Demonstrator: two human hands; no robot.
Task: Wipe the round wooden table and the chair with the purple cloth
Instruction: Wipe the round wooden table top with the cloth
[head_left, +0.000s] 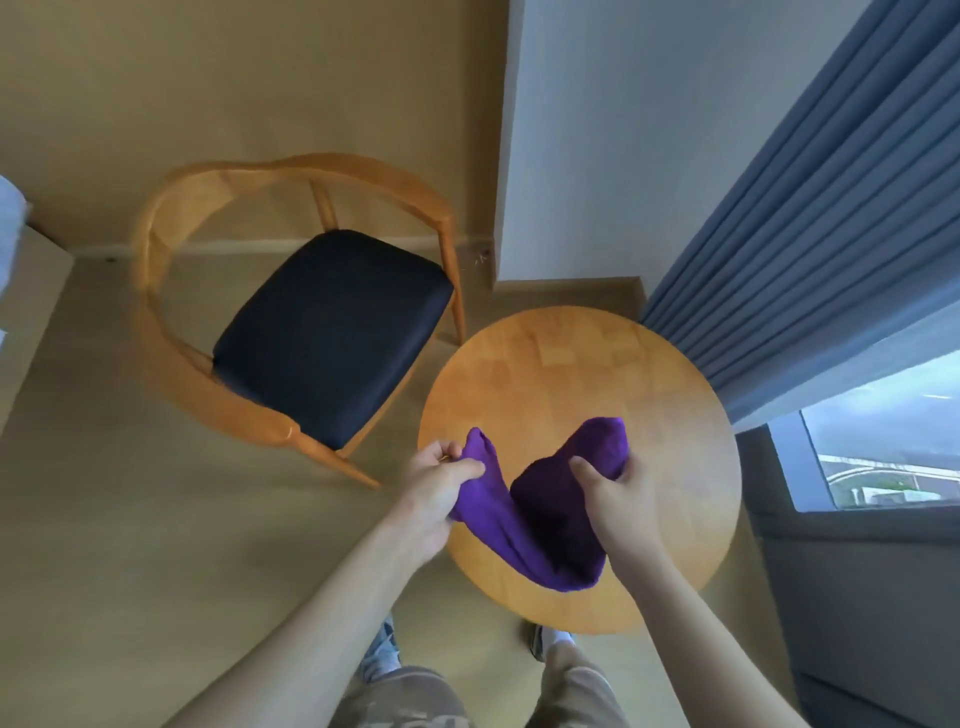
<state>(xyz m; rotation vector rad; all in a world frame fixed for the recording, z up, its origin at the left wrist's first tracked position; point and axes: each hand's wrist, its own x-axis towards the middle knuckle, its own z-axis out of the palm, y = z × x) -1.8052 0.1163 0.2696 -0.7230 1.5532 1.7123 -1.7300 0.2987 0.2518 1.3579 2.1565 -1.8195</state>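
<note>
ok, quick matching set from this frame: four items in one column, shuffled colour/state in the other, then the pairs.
Items:
1. cloth
2. chair seat
3. round table
4. curtain

Descriptions:
A. blue-grey, hanging in pleats by the window
B. purple, gripped by the left hand and the right hand
C. light wood, top bare apart from what the hands hold over it
D. dark, padded, set in a curved wooden frame

Pairs: 1-B, 2-D, 3-C, 4-A
</note>
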